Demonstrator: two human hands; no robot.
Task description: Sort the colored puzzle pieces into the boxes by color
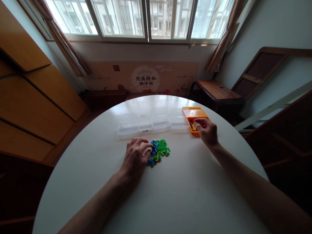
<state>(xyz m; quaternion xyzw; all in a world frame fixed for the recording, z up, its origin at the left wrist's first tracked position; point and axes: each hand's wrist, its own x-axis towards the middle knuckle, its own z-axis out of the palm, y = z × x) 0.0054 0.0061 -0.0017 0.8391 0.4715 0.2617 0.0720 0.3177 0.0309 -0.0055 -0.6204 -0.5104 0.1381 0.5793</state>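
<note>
A heap of small blue, green and yellow plastic pieces (161, 149) lies in the middle of the round white table (170, 195). My left hand (136, 156) rests at the heap's left side, its curled fingers touching the pieces; whether it pinches one is hidden. My right hand (207, 131) reaches to the near end of an orange box (192, 113) at the far right, fingertips over its dark contents. Whether those fingers hold something cannot be seen.
Three clear plastic boxes (151, 122) stand in a row behind the heap, left of the orange box. Past the table are a wooden bench (216, 91), a window wall and wooden panels (36, 97) at the left.
</note>
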